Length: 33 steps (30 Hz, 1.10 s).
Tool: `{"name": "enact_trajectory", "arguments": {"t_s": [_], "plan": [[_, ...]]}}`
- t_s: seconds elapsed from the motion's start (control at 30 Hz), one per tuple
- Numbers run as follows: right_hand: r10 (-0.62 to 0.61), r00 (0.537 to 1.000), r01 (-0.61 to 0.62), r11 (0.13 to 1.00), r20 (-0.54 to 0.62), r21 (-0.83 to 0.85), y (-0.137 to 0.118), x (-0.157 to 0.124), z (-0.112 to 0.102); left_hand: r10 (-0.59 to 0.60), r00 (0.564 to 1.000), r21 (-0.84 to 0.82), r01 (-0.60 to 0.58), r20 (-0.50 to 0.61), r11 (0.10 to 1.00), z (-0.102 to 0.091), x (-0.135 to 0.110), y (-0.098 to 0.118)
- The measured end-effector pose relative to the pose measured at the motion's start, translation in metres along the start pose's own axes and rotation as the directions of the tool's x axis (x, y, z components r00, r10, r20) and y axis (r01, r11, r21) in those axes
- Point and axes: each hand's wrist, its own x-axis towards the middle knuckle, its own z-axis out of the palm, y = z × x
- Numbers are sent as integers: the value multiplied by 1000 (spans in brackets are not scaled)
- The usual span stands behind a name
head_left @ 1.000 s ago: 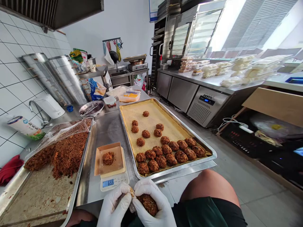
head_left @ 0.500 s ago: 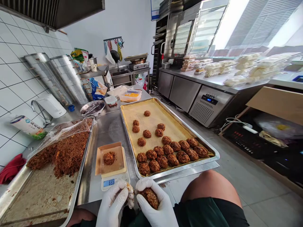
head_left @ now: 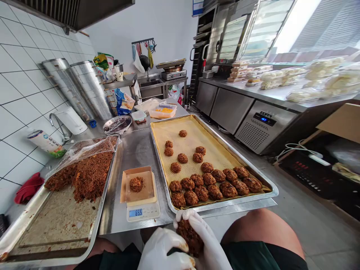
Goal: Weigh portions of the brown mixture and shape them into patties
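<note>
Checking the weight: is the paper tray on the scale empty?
No: a round brown patty sits in the square kraft-paper tray on the white digital scale.

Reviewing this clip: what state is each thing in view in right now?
Left hand: white-gloved, closed against the patty.
Right hand: white-gloved, cupped around the patty.
Brown patty: held between both hands.
Digital scale: display lit, reading 65.5, a second patty on its card tray.
Baking tray: mat-lined, holding rows of patties.
Steel tray: brown mixture heaped, plastic film pulled back.
Undercounter fridge: closed, blue display lit.
</note>
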Motion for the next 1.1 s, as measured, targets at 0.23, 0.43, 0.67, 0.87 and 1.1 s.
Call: {"name": "enact_trajectory", "arguments": {"t_s": [0.23,0.43,0.67,0.87,1.1], "plan": [[54,986,-39,995,-159,95,12,14,-10,-443,878,401,477,-180,782,-83,54,-71],[54,983,-32,992,-178,124,21,19,-17,-552,830,522,437,78,732,-85,79,-124],[39,979,-12,991,-199,135,16,19,-22,-595,776,384,494,209,780,-90,98,-136],[58,967,-24,991,-249,134,11,13,-17,-604,742,-34,639,289,769,-116,114,-133],[121,948,-82,986,-293,143,9,11,-18,-634,753,-595,594,176,541,-102,88,-100]]}}
